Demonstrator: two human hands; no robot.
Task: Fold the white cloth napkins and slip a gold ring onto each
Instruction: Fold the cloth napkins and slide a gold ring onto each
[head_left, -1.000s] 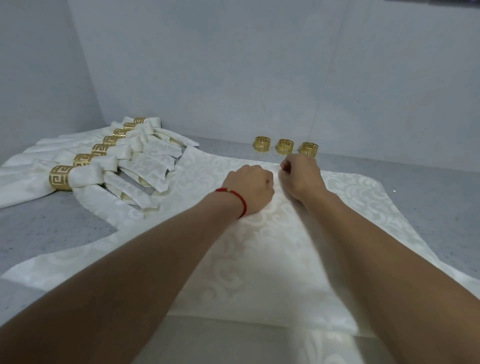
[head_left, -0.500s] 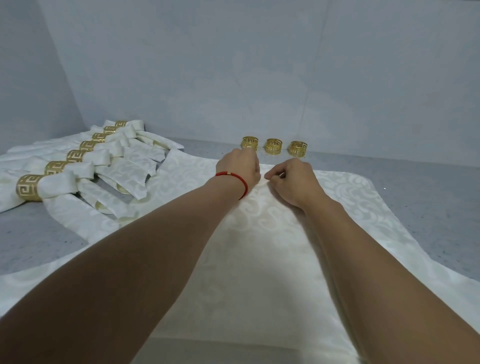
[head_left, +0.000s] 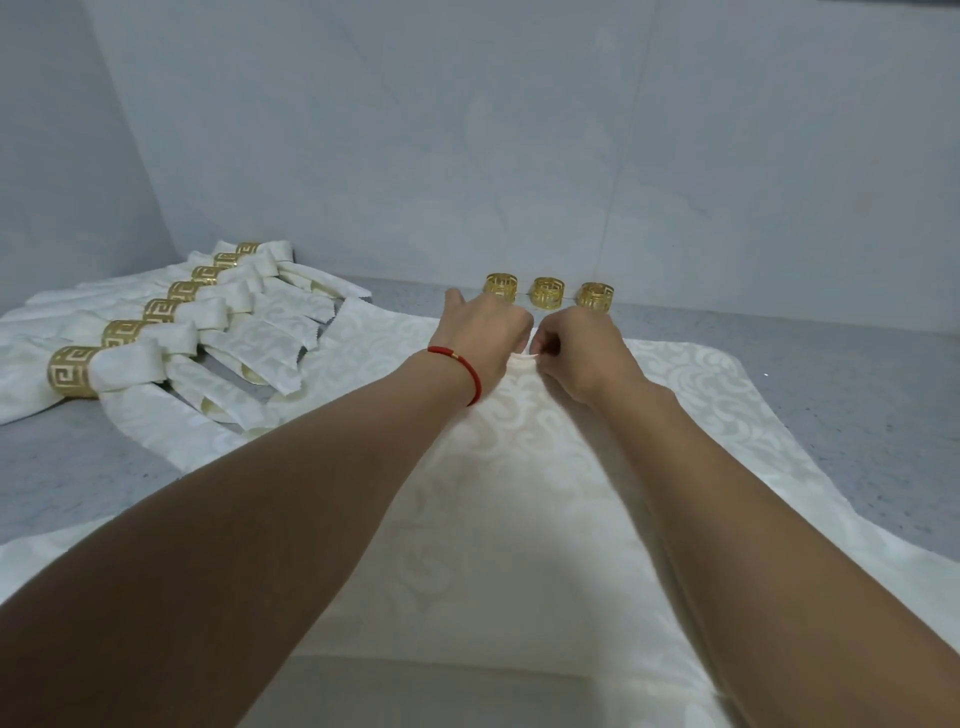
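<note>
On grey table (head_left: 857, 395), hands pinch damask napkin (head_left: 519, 467) fold; filigree gold rings (head_left: 546, 292) beyond.

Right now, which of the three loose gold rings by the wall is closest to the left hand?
The leftmost ring: the left hand reaches right up to it, while the middle ring and the rightmost ring sit farther along.
</note>
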